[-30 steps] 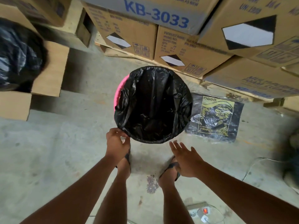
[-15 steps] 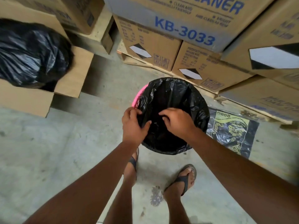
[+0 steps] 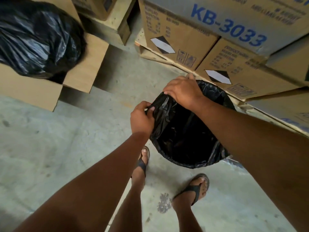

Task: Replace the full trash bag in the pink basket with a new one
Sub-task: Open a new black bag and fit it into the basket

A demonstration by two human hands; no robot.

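A new black trash bag (image 3: 185,136) lines the basket on the concrete floor, its mouth open toward me. The bag covers the rim all round, so no pink shows. My left hand (image 3: 142,118) pinches the bag's edge at the left side of the rim. My right hand (image 3: 183,92) reaches across the opening and grips the bag's edge at the far left of the rim. The full black trash bag (image 3: 38,41) sits in an open cardboard box (image 3: 31,91) at the upper left.
Stacked cardboard boxes (image 3: 224,30) marked KB-3033 stand on a wooden pallet right behind the basket and overhang it on the right. More boxes and a pallet (image 3: 115,19) are at the back centre. My feet in sandals (image 3: 199,186) stand just in front of the basket.
Both hands rose from the near rim to the left and far-left rim and now hold the bag's edge there. The pink strip of basket is now covered. The view shifted left.
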